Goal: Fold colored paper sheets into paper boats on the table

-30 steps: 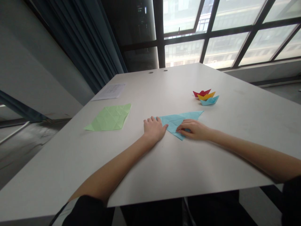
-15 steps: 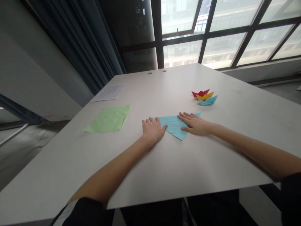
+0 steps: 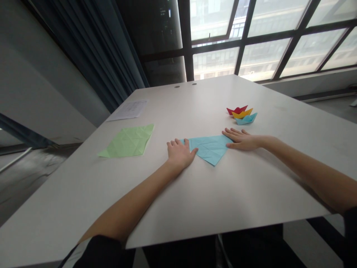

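A light blue paper (image 3: pixel 210 147), folded into a triangle with creases across it, lies on the white table with one corner pointing toward me. My left hand (image 3: pixel 180 153) rests flat on its left end, fingers apart and thumb along the paper. Over the right corner lies my right hand (image 3: pixel 242 140), palm down with the fingers spread, hiding that corner. Neither hand grasps anything.
A creased green paper (image 3: pixel 127 141) lies to the left. Behind it is a printed white sheet (image 3: pixel 128 110). Three small paper boats, red (image 3: pixel 237 110), yellow (image 3: pixel 242 113) and blue (image 3: pixel 247 118), stand close together beyond my right hand. The table's near edge (image 3: pixel 223 231) is in front of me.
My right hand has slid to the right along the blue paper, out to its right corner, uncovering more of the paper. My left hand has stayed in place.
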A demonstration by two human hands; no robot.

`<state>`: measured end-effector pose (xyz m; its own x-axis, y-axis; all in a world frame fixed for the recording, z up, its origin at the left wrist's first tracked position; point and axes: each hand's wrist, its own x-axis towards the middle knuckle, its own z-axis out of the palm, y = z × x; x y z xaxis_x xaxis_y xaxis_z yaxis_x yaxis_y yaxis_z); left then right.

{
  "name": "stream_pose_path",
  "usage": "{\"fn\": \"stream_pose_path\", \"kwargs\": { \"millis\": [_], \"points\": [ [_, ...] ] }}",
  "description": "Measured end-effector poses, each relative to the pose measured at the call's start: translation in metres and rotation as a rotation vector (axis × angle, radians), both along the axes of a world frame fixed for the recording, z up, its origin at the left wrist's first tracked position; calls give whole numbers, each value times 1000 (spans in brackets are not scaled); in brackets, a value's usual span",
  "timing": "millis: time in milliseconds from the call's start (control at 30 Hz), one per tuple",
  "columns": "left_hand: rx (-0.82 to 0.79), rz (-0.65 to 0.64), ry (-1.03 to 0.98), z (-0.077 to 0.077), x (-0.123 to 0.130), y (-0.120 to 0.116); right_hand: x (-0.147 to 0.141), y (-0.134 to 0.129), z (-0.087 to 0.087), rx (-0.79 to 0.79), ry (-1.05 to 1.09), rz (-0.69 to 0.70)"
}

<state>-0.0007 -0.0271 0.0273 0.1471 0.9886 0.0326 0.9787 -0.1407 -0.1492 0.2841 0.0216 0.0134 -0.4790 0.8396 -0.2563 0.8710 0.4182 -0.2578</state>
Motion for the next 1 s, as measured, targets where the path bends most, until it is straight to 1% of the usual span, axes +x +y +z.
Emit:
{"fn": "stream_pose_path", "kwargs": {
  "millis": [67,133,233,300,500,567,667,767,867,1000],
  "points": [
    [-13,5,21,1,0,0,4,2,4,37,60,46],
    [-33,5,28,4,-1,0,6,3,9,109,147,119],
    [-74,-9,17,9,-4,2,3,2,17,212,259,222],
    [-104,-19,5,13,-7,4,-1,0,21,250,304,272],
    [-136,-29,-42,18,-16,14,-14,-9,29,317,391,354],
    [-134,-41,-63,19,-21,18,-18,-13,31,342,424,350],
    [-136,-53,-100,19,-27,23,-23,-17,30,395,462,287],
    [-138,-66,-147,19,-30,25,-26,-18,27,477,504,190],
    [-129,-70,-214,18,-32,27,-28,-16,22,495,571,19],
    [-91,-64,-358,12,-36,34,-32,-11,18,445,739,-239]
  ]
}}
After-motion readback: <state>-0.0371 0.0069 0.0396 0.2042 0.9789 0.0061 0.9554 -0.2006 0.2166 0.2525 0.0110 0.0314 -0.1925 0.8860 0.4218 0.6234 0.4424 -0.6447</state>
